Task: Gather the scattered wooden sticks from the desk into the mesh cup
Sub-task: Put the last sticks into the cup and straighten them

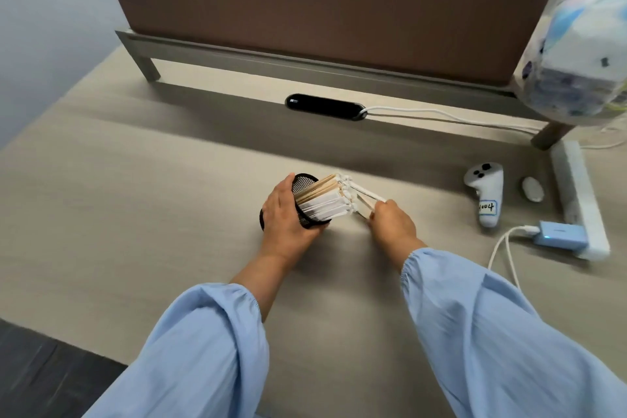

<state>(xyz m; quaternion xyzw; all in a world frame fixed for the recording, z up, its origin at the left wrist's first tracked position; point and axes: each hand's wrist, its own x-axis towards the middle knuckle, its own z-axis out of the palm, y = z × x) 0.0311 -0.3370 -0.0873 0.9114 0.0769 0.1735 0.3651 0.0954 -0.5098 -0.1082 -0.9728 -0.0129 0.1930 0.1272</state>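
My left hand (285, 214) grips the black mesh cup (303, 184), which is tilted with its mouth toward the right, low over the desk (135, 214). A bundle of wooden sticks (325, 195), some in white paper sleeves, pokes out of the cup's mouth. My right hand (392, 222) pinches the outer ends of a few more wooden sticks (368, 198), whose other ends lie against the bundle at the cup's mouth. The hand hides much of the cup's body.
A white controller (485, 192) and a small white object (532, 189) lie at the right. Further right are a white power strip (576, 200) with a blue charger (559, 234) and white cable. A black oblong device (324, 106) sits under the brown partition (322, 3).
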